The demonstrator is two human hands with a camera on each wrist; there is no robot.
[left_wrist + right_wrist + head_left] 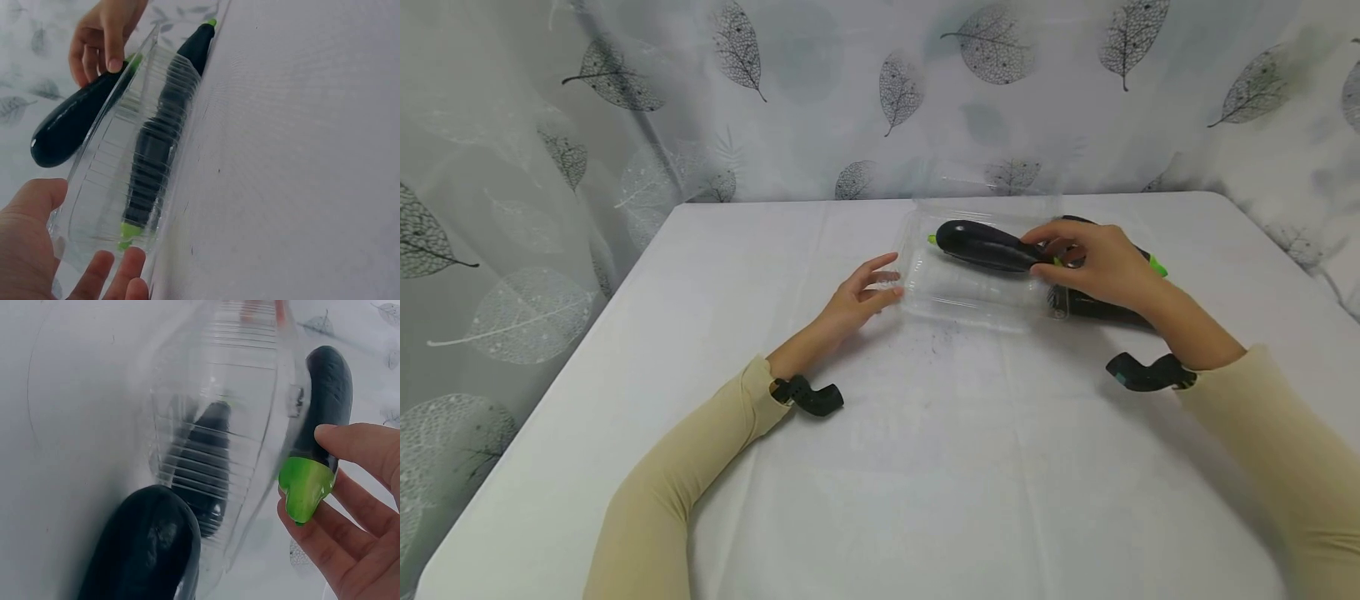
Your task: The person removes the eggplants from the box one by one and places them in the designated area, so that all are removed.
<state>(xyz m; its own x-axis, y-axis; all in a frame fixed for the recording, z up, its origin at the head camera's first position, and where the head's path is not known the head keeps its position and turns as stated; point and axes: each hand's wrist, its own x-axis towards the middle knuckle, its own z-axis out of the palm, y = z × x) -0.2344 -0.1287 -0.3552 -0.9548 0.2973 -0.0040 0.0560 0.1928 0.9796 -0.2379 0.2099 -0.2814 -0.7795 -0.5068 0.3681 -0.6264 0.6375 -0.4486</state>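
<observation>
My right hand (1093, 258) pinches a dark eggplant (988, 246) near its green cap (306, 481), thumb on one side and fingers on the other. It is held over the rim of a clear plastic container (962, 304). Through the ribbed wall another eggplant (150, 156) shows inside, its green end toward my left hand (37, 237). That left hand, fingers loosely spread, is at the container's left end; whether it touches the wall is hard to tell.
Right of the container, more eggplants lie on the white table (880, 483), one of them (1097, 307) partly behind my right hand and another with a green tip (1157, 265). A leaf-patterned curtain (820, 100) hangs behind the table.
</observation>
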